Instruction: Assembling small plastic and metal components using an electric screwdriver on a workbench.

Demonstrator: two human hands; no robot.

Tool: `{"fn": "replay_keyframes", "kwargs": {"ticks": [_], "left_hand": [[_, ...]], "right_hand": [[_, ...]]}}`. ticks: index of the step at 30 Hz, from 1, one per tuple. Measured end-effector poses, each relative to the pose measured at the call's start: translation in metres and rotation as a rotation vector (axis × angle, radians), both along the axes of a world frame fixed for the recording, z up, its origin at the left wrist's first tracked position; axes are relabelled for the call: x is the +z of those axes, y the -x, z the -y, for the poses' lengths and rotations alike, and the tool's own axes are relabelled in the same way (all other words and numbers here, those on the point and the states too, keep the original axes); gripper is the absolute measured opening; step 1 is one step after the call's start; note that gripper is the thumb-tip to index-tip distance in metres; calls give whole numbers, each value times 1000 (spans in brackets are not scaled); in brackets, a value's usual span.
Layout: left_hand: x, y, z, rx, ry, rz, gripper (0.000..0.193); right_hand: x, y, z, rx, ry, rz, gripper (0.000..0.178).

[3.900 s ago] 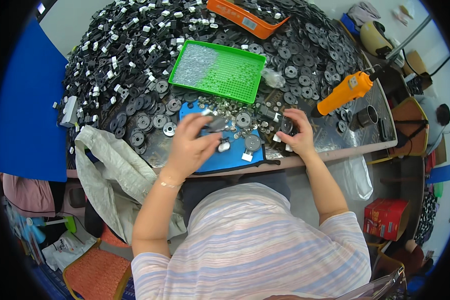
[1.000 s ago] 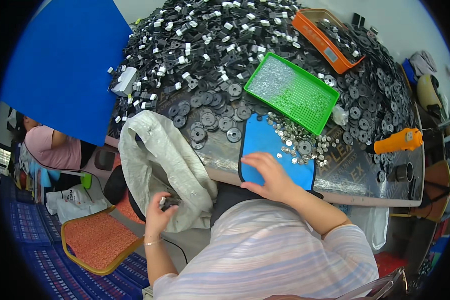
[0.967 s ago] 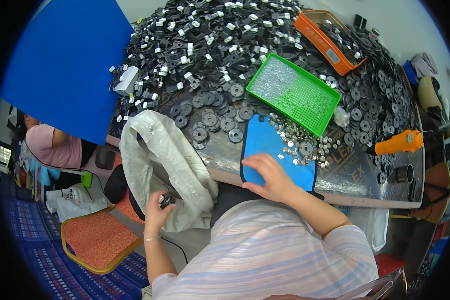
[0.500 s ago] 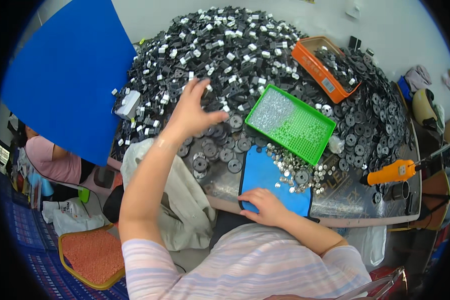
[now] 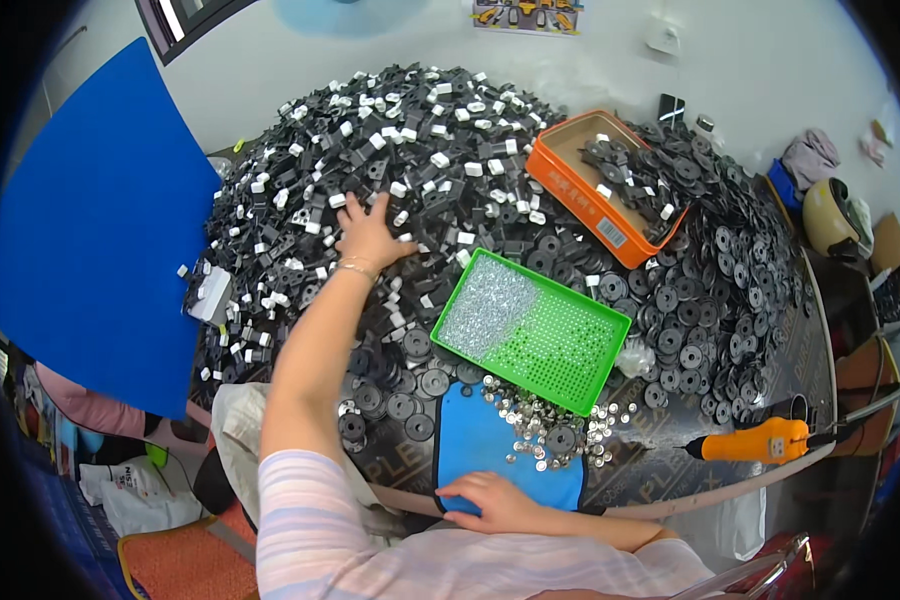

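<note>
Reaching across the bench [image 5: 640,482], we lay our left hand [image 5: 368,242] on the heap of black-and-white parts [image 5: 440,135] towards the far left corner, its fingers spread wide and released. Our right hand [image 5: 497,503] rests at the near edge, over the blue mat [image 5: 470,440], fingers loosely bent; we cannot tell whether they hold anything. Small metal pieces [image 5: 527,410] lie over the mat's far right corner, just beside the green tray [image 5: 608,367].

The head-worn fisheye looks down and forward across the table [image 5: 655,472] to the wall [image 5: 610,75].
</note>
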State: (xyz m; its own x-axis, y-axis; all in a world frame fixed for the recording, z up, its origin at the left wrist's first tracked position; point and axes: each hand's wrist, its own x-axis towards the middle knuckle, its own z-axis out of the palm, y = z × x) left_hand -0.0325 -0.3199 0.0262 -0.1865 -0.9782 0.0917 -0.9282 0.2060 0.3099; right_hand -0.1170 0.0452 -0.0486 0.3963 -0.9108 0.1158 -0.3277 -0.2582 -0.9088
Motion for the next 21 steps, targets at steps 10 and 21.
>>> {"fn": "replay_keyframes", "kwargs": {"ticks": [10,21], "left_hand": [[-14,-18,47,64,-71,136,80],[-11,-21,44,60,-146,344,82]], "right_hand": [[0,-3,0,-31,-11,0,32],[3,-2,2,-52,20,-20,31]]}}
